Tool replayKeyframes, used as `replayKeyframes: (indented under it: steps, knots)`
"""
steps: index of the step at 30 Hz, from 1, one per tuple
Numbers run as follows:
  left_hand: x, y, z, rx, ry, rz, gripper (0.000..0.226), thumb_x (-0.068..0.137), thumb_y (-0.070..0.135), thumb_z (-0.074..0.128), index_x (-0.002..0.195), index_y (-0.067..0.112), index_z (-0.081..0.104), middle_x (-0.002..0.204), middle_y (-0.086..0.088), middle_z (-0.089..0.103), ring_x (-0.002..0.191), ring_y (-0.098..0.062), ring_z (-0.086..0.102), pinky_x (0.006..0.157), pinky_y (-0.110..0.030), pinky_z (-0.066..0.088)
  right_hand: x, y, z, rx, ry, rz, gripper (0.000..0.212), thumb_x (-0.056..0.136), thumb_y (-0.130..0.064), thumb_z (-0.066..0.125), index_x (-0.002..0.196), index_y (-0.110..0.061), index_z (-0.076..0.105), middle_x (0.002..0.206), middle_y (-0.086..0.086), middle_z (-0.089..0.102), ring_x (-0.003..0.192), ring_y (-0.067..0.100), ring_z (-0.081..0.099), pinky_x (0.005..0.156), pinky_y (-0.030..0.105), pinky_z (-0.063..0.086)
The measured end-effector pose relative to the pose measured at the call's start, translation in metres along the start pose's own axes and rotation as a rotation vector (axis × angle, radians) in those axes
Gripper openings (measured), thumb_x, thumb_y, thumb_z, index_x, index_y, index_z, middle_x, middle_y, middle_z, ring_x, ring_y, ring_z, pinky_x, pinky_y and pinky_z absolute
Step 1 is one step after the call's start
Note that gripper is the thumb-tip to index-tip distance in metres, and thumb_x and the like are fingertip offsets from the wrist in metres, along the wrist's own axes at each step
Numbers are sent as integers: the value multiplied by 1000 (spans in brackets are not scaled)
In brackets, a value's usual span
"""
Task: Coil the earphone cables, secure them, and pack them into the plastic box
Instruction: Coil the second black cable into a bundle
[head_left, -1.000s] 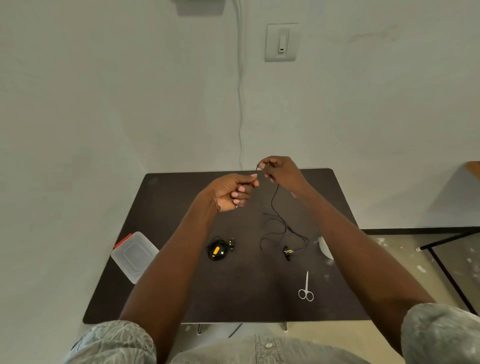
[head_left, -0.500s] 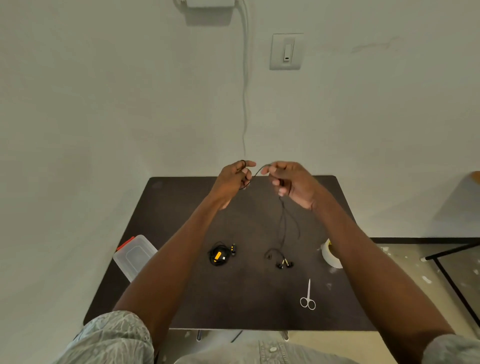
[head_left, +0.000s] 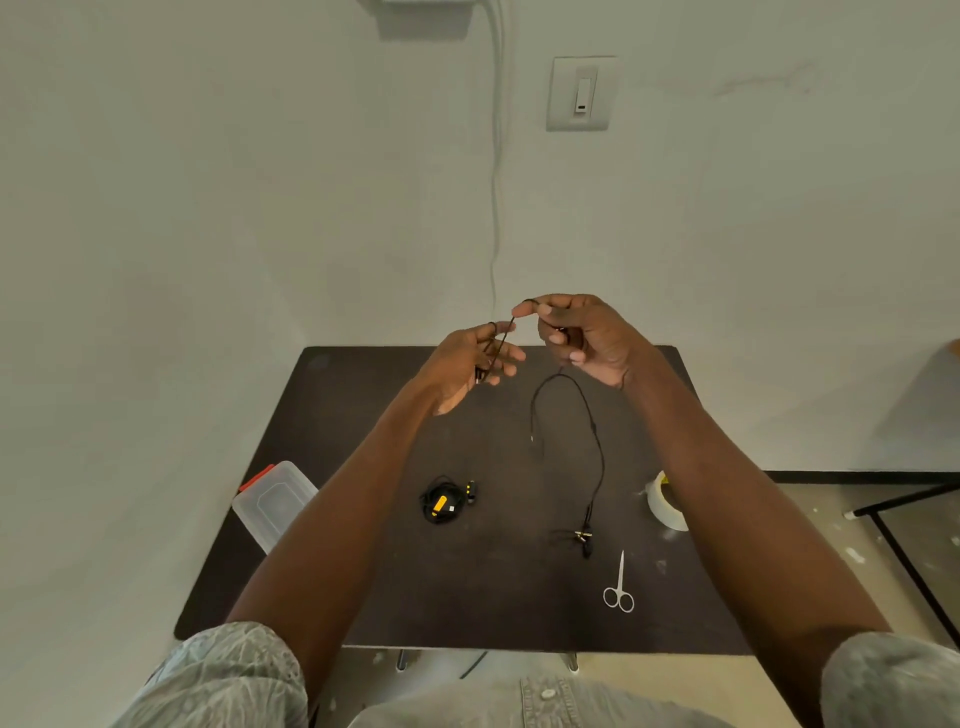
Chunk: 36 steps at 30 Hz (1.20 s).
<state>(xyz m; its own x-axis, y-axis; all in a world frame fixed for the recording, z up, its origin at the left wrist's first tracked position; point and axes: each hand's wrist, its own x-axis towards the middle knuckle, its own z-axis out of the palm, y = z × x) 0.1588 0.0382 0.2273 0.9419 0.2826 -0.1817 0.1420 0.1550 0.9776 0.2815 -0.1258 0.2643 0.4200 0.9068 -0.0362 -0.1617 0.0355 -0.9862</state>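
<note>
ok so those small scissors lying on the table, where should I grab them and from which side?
Judging by how they lie, take the scissors by the two finger loops, which face the near table edge, blades pointing away. Come from above on the near side with the right hand; they lie flat, so pinch a loop rim to lift.

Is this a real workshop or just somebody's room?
Probably a plain room used as a work spot, not a real workshop: a small dark table against a bare wall with a light switch, holding scissors and a tape roll.

Head-worn camera looks forward and down over the table (head_left: 363, 597)
</note>
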Motion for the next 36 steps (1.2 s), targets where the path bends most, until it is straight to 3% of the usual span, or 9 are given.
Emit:
replayKeyframes:
  steps: [4, 8, 12, 17, 21, 23, 27, 32, 36]
  knots:
    - [-10, -3, 5, -100, -33, 12, 40, 82, -6, 30, 107, -10, 62, 69, -16, 62, 58, -21, 45, 51, -27, 32, 13, 1, -3, -27, 167, -65, 17, 96, -15, 54, 96, -5, 69, 62, 0, 44, 43, 10, 31, 50, 30, 16]
    - [-13, 3, 4, -215, -170, -86, 50, 97, 33, 38, 98, -9, 66, 55, -7, 50, 44, -15, 38, 42, -24, 27, 27, 3, -2, -149, 279, -63, 20, 99, -15, 51, 91, -7, 68, 61, 0, 46, 45, 12, 33, 49, 27, 20]
    - [-16, 23, 1, -476, -297, 93, 33, 100, 18, 39, 106, -5, 61, 42, 6, 35, 34, -6, 31, 43, -24, 20, 34, 36, 4, -416, 360, 42, 25, 94, -31, 60, 82, -13, 72, 61, 0, 48, 55, 13, 40, 50, 25, 34]
    - [0, 47, -12, -870, 166, 416, 25, 100, 8, 38, 117, -4, 52, 54, 2, 48, 44, -9, 43, 50, -23, 37, 18, 80, 13, -499, 30, 233, 43, 95, -47, 57, 89, -6, 71, 57, -3, 47, 53, 13, 42, 54, 24, 44]
    - [16, 36, -35, -491, 550, 367, 28, 95, -3, 39, 120, 5, 50, 65, -5, 57, 52, -13, 52, 59, -24, 43, 5, 65, 19, -434, -202, 261, 32, 97, -25, 59, 97, 6, 65, 63, 8, 49, 55, 18, 47, 54, 25, 45]
    - [18, 23, -40, -125, 567, 304, 34, 98, -1, 36, 131, 3, 44, 70, -6, 61, 55, -12, 56, 57, -20, 45, 2, 42, 22, -337, -177, 225, 25, 98, -16, 56, 99, 8, 62, 60, 6, 45, 50, 13, 43, 49, 23, 40]
    - [8, 1, -29, 231, 340, 202, 38, 102, 6, 40, 139, 0, 40, 76, -8, 61, 53, -6, 55, 52, -14, 44, 10, 3, 14, -187, -49, 84, 17, 99, -12, 53, 99, 2, 64, 60, 3, 42, 45, 11, 37, 49, 25, 33]
    - [2, 5, -11, 266, 173, 121, 38, 102, 11, 38, 138, 5, 45, 65, -5, 52, 47, -9, 41, 51, -21, 36, 22, 0, 5, 74, -16, 26, 29, 93, -17, 59, 117, -2, 66, 59, 2, 46, 52, 16, 44, 54, 27, 42]
    - [-4, 9, -18, 110, -38, -53, 47, 102, 35, 38, 115, -3, 62, 54, -1, 36, 43, -11, 27, 54, -29, 31, 27, 10, 0, 88, 93, 45, 27, 92, -18, 61, 115, -6, 68, 56, -1, 39, 50, 12, 37, 44, 21, 30]
